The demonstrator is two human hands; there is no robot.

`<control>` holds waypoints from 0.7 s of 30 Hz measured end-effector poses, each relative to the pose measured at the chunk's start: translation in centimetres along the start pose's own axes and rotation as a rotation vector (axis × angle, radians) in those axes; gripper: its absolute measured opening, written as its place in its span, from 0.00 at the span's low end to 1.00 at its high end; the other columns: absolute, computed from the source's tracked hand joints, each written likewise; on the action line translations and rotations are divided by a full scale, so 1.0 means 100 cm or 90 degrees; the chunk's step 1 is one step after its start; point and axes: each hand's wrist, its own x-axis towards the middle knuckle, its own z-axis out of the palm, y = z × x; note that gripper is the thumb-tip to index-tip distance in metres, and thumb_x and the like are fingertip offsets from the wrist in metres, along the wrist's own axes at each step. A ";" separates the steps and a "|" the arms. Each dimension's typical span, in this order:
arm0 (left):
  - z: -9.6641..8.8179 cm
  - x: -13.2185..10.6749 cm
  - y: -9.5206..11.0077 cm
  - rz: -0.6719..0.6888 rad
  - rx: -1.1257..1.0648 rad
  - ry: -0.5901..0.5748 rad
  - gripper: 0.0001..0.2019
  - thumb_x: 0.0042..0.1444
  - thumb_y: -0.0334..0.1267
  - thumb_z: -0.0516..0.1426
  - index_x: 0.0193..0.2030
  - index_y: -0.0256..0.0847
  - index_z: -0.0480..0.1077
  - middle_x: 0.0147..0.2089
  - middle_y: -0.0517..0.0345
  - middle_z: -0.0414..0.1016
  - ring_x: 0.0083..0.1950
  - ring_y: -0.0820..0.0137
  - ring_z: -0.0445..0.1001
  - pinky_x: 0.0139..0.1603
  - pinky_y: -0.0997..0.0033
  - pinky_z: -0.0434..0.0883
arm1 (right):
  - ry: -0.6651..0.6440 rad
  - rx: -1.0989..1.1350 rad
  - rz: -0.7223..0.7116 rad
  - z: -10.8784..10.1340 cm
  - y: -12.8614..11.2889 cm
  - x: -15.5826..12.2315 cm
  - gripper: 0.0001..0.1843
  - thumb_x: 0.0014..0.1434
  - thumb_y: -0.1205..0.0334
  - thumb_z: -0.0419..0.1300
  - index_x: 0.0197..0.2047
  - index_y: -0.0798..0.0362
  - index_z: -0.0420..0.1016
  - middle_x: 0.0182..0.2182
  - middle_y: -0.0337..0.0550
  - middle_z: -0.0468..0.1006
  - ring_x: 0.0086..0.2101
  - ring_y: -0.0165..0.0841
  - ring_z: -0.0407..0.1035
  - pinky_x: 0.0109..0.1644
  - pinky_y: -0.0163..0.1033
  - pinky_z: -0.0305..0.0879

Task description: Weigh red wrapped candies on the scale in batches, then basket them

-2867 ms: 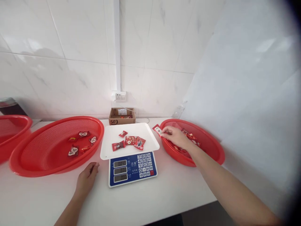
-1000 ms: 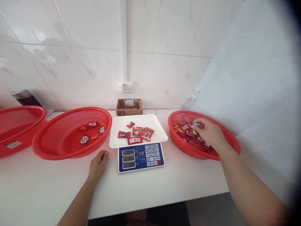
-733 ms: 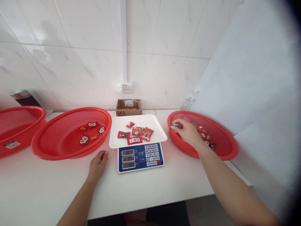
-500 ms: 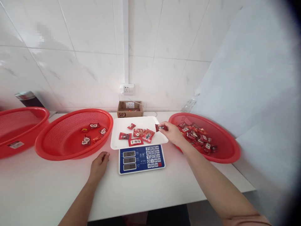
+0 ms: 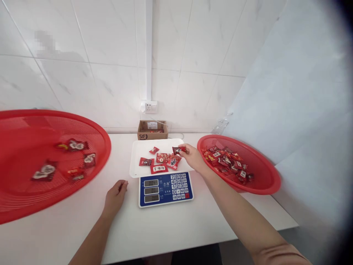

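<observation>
My right hand pinches a dark red wrapped candy over the right part of the white scale tray. Several red candy packets lie on the tray, among them a small twisted candy and a red-and-white packet. The blue keypad panel of the scale faces me, its small displays lit faintly. My left hand rests on the table left of the scale, fingers curled in, with nothing seen in it.
A red basket heaped with candies stands at the right. Another red basket, holding several candies, looms large and tilted at the left, seemingly above the table. Behind the tray sits a small cardboard box, below a wall socket.
My right hand has moved left over the tray with the candy. The left basket has come up and nearer, hiding the far-left basket and the dark bottle. My left hand stays put.
</observation>
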 end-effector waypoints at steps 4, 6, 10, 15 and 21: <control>0.000 0.000 0.001 -0.008 0.008 0.002 0.17 0.52 0.55 0.47 0.32 0.44 0.67 0.26 0.62 0.70 0.30 0.68 0.71 0.34 0.70 0.66 | 0.026 0.042 0.018 0.009 0.005 0.011 0.14 0.52 0.63 0.54 0.43 0.51 0.69 0.42 0.41 0.75 0.39 0.32 0.71 0.47 0.43 0.67; 0.001 -0.001 0.001 -0.010 0.008 0.004 0.17 0.52 0.54 0.47 0.32 0.44 0.67 0.26 0.62 0.71 0.31 0.69 0.71 0.35 0.70 0.66 | 0.013 0.053 0.027 0.012 0.007 0.016 0.17 0.54 0.61 0.53 0.49 0.51 0.67 0.45 0.44 0.74 0.42 0.32 0.71 0.49 0.43 0.67; 0.000 -0.002 0.002 -0.014 0.008 0.004 0.17 0.53 0.54 0.47 0.33 0.44 0.67 0.27 0.62 0.71 0.31 0.69 0.71 0.35 0.71 0.66 | -0.008 -0.073 0.003 0.007 0.007 0.015 0.26 0.55 0.60 0.54 0.57 0.51 0.60 0.54 0.49 0.68 0.54 0.37 0.62 0.57 0.47 0.59; 0.000 -0.002 0.002 -0.012 0.008 0.001 0.17 0.53 0.54 0.47 0.32 0.44 0.67 0.26 0.63 0.71 0.31 0.69 0.70 0.34 0.71 0.66 | 0.037 -0.219 -0.068 -0.031 0.002 -0.015 0.23 0.56 0.59 0.52 0.55 0.52 0.65 0.55 0.48 0.67 0.55 0.37 0.61 0.59 0.47 0.56; -0.001 -0.001 0.004 -0.011 0.028 -0.007 0.18 0.52 0.55 0.46 0.33 0.44 0.67 0.27 0.61 0.72 0.32 0.68 0.71 0.35 0.71 0.66 | -0.011 -0.411 0.066 -0.106 0.013 -0.048 0.23 0.56 0.55 0.51 0.54 0.51 0.68 0.54 0.47 0.69 0.53 0.41 0.63 0.57 0.48 0.58</control>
